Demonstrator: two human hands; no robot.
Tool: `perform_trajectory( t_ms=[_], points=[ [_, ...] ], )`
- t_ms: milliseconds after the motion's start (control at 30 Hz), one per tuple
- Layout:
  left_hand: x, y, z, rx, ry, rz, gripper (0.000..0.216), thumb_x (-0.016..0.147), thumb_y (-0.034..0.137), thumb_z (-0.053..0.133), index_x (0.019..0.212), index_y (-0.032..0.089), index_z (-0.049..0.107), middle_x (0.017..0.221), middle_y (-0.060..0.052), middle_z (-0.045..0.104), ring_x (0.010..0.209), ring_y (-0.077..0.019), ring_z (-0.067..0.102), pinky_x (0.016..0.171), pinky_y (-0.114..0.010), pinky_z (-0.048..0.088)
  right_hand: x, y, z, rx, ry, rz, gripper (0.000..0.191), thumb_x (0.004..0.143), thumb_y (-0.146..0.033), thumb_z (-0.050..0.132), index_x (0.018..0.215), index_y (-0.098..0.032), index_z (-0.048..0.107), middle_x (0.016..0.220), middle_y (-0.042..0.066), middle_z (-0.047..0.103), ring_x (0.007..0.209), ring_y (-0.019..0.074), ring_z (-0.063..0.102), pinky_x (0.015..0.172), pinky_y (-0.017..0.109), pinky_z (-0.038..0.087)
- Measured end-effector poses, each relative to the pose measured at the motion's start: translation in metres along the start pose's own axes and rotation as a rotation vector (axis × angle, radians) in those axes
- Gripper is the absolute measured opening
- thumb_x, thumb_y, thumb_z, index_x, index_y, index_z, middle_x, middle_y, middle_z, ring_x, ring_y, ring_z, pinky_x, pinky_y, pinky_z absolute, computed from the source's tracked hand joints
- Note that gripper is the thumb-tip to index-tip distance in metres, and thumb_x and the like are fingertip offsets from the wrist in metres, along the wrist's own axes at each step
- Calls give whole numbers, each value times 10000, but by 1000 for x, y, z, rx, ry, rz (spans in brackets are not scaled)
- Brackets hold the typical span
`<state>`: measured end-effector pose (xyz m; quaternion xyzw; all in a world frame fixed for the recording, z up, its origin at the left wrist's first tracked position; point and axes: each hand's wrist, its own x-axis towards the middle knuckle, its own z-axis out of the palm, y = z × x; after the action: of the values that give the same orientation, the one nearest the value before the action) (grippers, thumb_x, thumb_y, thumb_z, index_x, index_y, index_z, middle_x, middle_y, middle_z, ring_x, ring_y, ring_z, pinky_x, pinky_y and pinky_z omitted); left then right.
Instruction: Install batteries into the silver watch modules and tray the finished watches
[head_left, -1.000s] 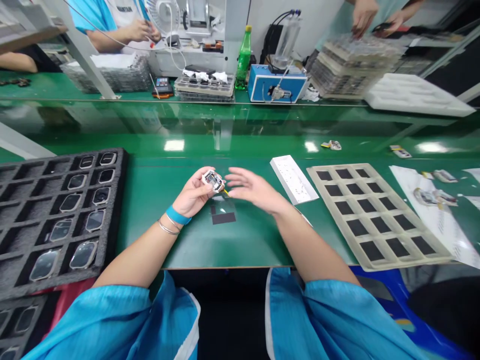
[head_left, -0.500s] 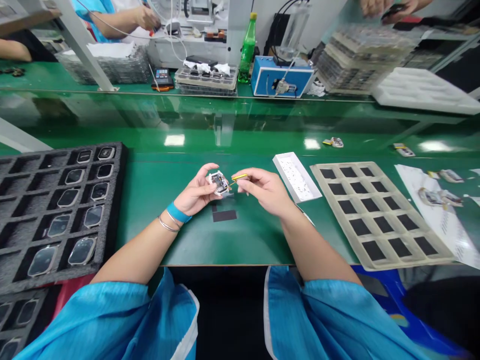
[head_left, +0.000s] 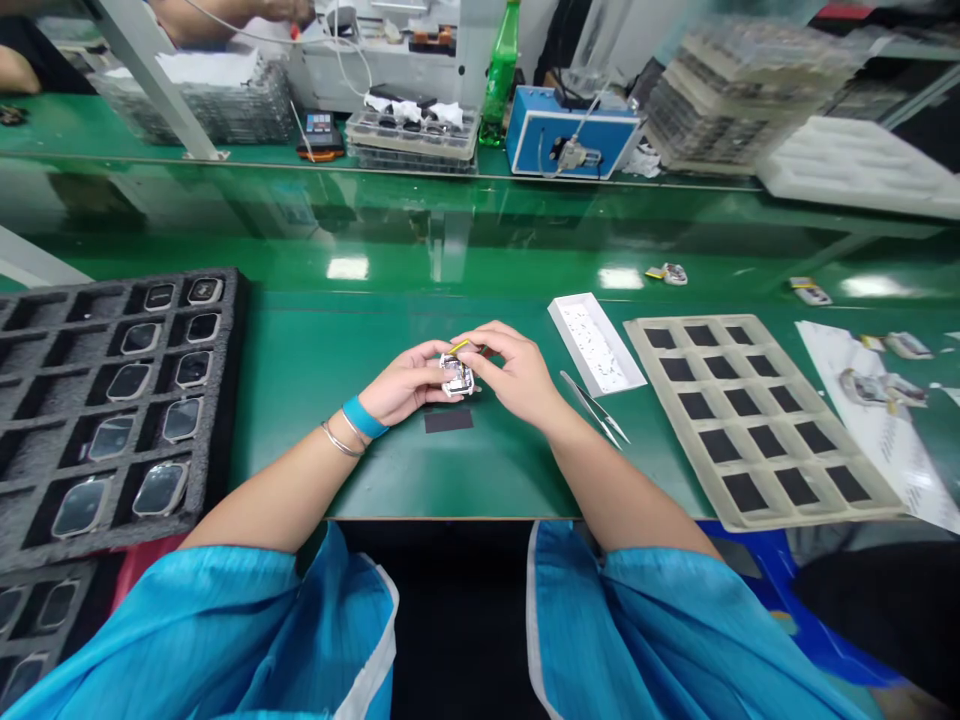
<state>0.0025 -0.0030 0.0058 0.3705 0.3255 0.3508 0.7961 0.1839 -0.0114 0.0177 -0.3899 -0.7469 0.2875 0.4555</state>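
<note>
Left hand (head_left: 409,385): palm turned up, fingers curled, small electronic module (head_left: 457,377) pinched at the fingertips, just above the green counter (head_left: 315,400). Right hand (head_left: 517,375): narrow pinch, fingers closed on a slim yellow stick (head_left: 459,346), its end right at the module; exact contact hidden behind the fingers. Hands nearly touching, forearms angled in from either side, probably for steadiness during small, fine movements.

Black rectangular pad (head_left: 448,421) flat on the counter just below the module, likely placed there for easy reach. Steel tweezers (head_left: 592,408) lying just beside the right wrist, also within short reach. White shallow box (head_left: 596,345) just beyond the tweezers, contents too small to identify.

Left of the hands: black foam tray (head_left: 112,400), rounded glassy parts seated one to a pocket, apparently separated to prevent scratching. Right of the hands: beige tray (head_left: 750,420), grid of recesses with a black pad in each, likely an arrangement for taking pads one at a time. Blue wristband (head_left: 365,417) on the left wrist; purpose not evident.
</note>
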Motion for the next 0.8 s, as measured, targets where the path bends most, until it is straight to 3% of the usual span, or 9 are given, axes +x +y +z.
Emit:
perform_trajectory(
  t_ms=[133,233,300,400,467,567,800],
  points=[
    [3,-2,5,70,145,4,257,658,140,762,835,144,575,691,-4,681,603,-147,684,532,-234,582,0,11,11,-5,-13,48,153,892,-276,611,989,-215,712,955,42,682,884,167,631,783,311,524],
    [4,4,1,116,244,-15,177,679,107,708,791,135,576,641,-15,664,561,-146,659,498,-242,568,-2,18,20,50,82,180,264,846,-320,653,1085,-210,667,999,55,650,900,176,620,726,298,526],
    [4,12,-6,128,312,-22,147,690,92,691,780,130,582,662,-30,674,582,-151,665,525,-260,576,-3,20,26,49,102,281,251,826,-321,665,1045,-199,664,961,50,644,861,170,612,686,285,515],
    [3,24,-20,110,353,-27,128,706,91,690,787,124,598,762,-73,713,695,-171,700,640,-309,599,-8,18,35,-61,-95,299,61,819,-244,656,818,-194,691,877,35,640,789,153,600,706,296,503],
    [3,28,-26,92,346,-31,109,716,93,680,782,123,599,803,-94,726,757,-184,709,713,-349,601,-12,17,41,-183,-206,247,37,792,-193,689,758,-196,703,903,44,634,842,171,601,799,340,504],
    [4,27,-28,92,349,-45,76,728,84,647,781,120,606,794,-97,723,752,-177,701,757,-367,594,-15,16,51,-343,-231,198,36,768,-173,740,757,-197,716,951,63,619,946,214,577,932,421,464],
    [6,21,-26,95,372,-40,80,714,68,638,770,117,608,753,-77,705,707,-161,685,742,-351,589,-14,15,58,-410,-291,214,93,850,-143,656,764,-177,665,976,80,584,982,229,523,959,428,433]
  ],
)
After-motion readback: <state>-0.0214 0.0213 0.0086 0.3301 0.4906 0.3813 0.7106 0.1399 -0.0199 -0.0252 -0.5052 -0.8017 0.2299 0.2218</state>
